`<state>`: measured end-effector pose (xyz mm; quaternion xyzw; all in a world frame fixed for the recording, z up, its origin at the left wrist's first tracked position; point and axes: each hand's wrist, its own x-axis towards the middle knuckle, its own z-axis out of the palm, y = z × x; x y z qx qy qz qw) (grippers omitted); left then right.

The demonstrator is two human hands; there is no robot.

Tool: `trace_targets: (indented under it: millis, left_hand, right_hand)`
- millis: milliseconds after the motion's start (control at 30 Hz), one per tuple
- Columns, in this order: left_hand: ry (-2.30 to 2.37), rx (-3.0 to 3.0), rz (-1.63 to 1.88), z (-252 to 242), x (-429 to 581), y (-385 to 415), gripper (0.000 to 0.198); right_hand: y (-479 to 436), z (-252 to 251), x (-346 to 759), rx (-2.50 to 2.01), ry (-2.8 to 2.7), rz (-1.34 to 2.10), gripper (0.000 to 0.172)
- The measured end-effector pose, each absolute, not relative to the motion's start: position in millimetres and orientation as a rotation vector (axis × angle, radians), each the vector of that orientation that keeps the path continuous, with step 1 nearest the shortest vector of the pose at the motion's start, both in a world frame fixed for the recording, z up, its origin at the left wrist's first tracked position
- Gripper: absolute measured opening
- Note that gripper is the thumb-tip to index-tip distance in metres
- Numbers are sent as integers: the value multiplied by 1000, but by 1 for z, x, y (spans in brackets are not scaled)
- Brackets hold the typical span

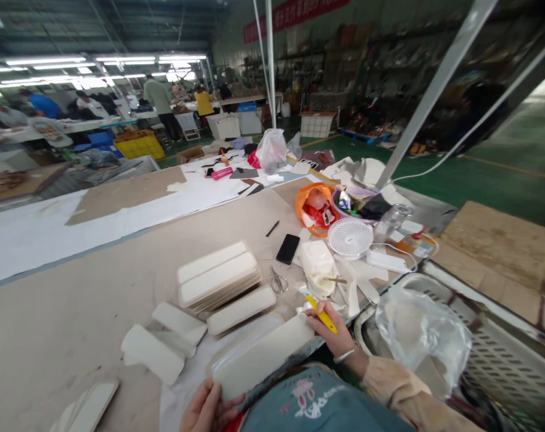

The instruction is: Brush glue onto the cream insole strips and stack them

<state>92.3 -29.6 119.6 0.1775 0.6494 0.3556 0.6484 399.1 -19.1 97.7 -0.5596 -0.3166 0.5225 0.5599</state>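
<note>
A long pale panel with rounded corners (263, 359) lies at the table's near edge. My left hand (207, 407) grips its left end, fingers closed on the edge. In my right hand (333, 333) is a yellow-handled tool (321, 314), held over the panel's right end; its working tip is too small to make out. Right behind the panel rests another pale strip (241, 309), with a stack of similar strips (220, 276) farther back. Loose pale pieces (153, 354) lie to the left. A white tub (318, 267) holding a thin stick stands beyond my right hand.
Scissors (279, 281), a black phone (288, 248) and a pen (273, 228) lie beyond the strips. A white fan (350, 237), an orange bag (316, 209) and a clear jar (393, 221) stand back right. A plastic basket (501, 354) with a clear bag borders the table at right.
</note>
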Motion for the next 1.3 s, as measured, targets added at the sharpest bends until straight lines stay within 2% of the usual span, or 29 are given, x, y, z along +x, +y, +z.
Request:
trace_targets:
  millis: [133,333,500,667,967,1300]
  left_hand:
    - [1416,425,783,112,95,-40,50]
    - [1693,803,646,89,82,-50,40]
    - [1932,1167,502,77,65,-34,30]
    - [2055,1244,405,70,56,-14,21]
    - [2078,1312,262,55,45,-6,21]
    - [2029,1334,272,45,38,-3,17]
  right_hand:
    - [-28,85,408,-1463,-922,1182,42]
    - [-31,61,395,-1592,-1185,1086,35]
    - [2,57,374,-1621,-1432,957,29]
    - [35,47,355,-1595,-1476,859,33]
    - [42,19,343,-1683,-1524,804,32]
    - [39,11,340,-1719,-1523,775,32]
